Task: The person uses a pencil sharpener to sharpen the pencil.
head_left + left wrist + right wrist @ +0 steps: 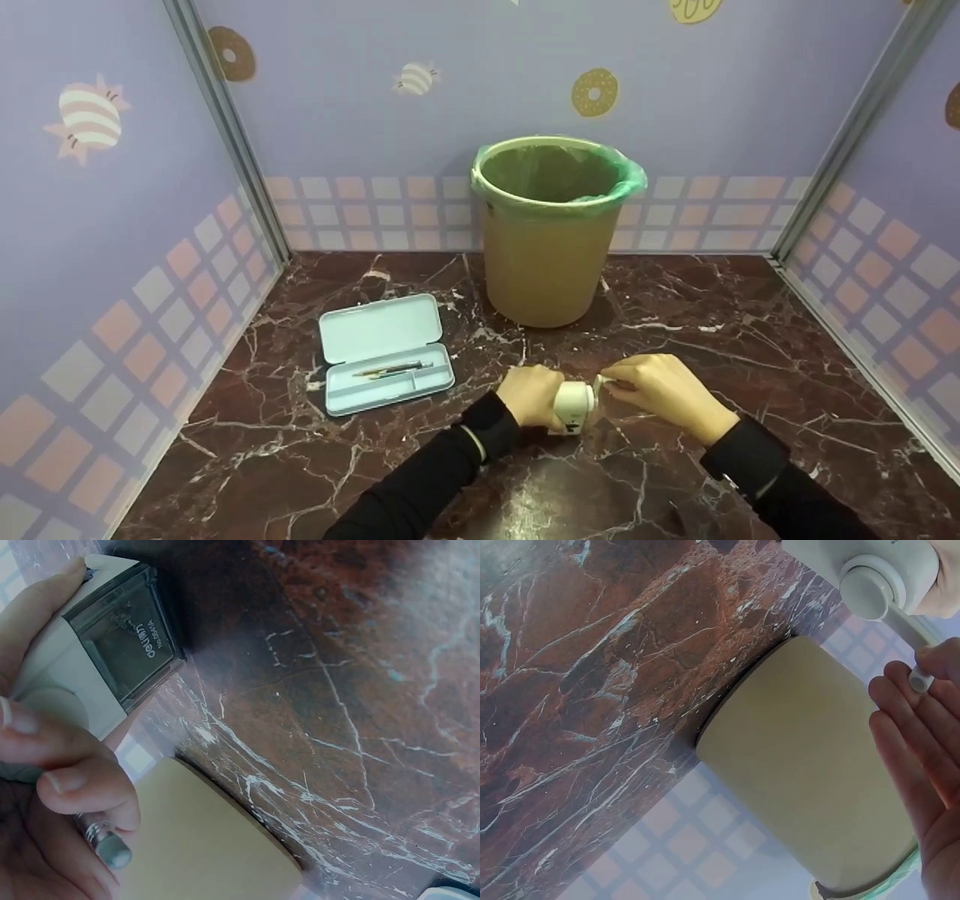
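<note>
My left hand (531, 394) grips a white hand-cranked pencil sharpener (572, 405) low over the marbled table. The sharpener's dark see-through shavings drawer (129, 637) faces the left wrist camera, with dark bits inside. Below the curled fingers of that hand pokes a metal ferrule and grey eraser, the end of a pencil (109, 846); the rest of it is hidden behind them. With thumb and fingertips, my right hand (660, 386) pinches the knob of the white crank (911, 631) on the sharpener's right end.
An open light-blue pencil case (382, 319) lies to the left, with a few slim pencils or pens (394, 370) inside. Behind the hands stands a tan waste bin (551, 262) lined with a green bag (634, 178). Patterned panels (360, 97) wall in the back and both sides.
</note>
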The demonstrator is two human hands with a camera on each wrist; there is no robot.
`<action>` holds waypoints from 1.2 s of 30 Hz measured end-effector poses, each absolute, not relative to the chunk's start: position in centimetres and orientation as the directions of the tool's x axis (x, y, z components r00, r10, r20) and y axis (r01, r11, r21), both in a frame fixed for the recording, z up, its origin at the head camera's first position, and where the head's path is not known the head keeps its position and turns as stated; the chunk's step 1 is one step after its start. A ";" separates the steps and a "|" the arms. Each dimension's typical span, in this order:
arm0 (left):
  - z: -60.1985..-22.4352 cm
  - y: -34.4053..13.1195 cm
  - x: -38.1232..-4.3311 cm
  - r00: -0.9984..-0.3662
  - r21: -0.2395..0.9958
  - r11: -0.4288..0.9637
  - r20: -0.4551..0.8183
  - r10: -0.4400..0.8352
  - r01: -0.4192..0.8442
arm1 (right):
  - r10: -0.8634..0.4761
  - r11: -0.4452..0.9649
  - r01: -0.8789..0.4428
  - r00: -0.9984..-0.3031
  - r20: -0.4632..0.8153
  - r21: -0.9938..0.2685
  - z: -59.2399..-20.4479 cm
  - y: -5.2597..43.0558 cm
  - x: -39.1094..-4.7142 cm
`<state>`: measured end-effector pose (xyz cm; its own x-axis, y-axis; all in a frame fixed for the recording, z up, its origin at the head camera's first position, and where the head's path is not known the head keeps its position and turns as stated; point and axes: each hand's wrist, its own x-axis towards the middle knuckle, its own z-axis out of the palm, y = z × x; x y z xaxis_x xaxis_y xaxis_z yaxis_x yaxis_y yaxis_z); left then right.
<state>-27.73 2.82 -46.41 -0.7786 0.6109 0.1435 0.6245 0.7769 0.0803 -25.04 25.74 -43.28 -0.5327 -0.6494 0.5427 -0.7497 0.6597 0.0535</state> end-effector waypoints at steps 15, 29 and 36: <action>-46.2 2.5 -27.8 -0.776 0.067 0.776 0.129 0.617 0.628 | -0.609 0.721 -0.693 -0.637 0.472 -0.004 -43.4 25.4 -26.2; -46.3 2.6 -27.8 -0.757 0.080 0.756 0.150 0.635 0.650 | -0.605 0.748 -0.663 -0.668 0.432 0.023 -44.9 25.1 -27.8; -46.4 2.6 -27.8 -0.767 0.081 0.765 0.135 0.627 0.639 | -0.604 0.756 -0.654 -0.688 0.402 0.017 -45.3 24.9 -27.9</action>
<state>-27.80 2.58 -46.39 -0.7672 0.6272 0.1346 0.6393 0.7646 0.0814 -27.93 24.91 -45.35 -0.6879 -0.6040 0.4024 -0.6541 0.7562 0.0167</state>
